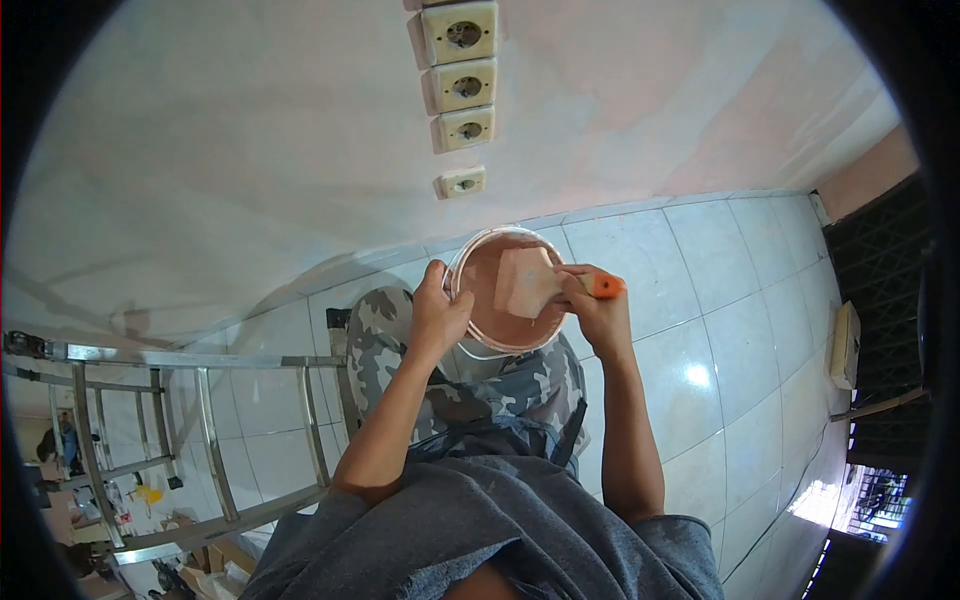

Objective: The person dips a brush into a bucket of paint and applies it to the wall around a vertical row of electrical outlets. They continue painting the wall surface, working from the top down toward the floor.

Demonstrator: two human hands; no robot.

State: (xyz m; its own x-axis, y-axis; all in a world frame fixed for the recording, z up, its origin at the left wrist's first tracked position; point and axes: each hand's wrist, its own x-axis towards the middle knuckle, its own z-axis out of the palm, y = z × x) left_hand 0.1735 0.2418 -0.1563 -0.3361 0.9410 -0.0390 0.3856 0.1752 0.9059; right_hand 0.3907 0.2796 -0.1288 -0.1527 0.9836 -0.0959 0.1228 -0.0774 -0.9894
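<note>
A round white-rimmed bucket [482,330] of pinkish paint is held in front of my knees, close to the wall. My left hand [441,312] grips its left rim, thumb on the inner side and fingers outside. In my right hand [597,310] is a wide paint brush [528,283] with an orange-tipped handle. Its broad head, coated in pale pink, lies over the bucket opening. The fingers of my right hand are wrapped round the handle beside the bucket's right rim.
Several sockets [467,87] line the patchy pink wall [280,130] ahead. A metal ladder [212,440] stands at the left, with boxes and clutter beyond it. White floor tiles [660,380] stretch right towards a dark folding gate [880,270] and a cable.
</note>
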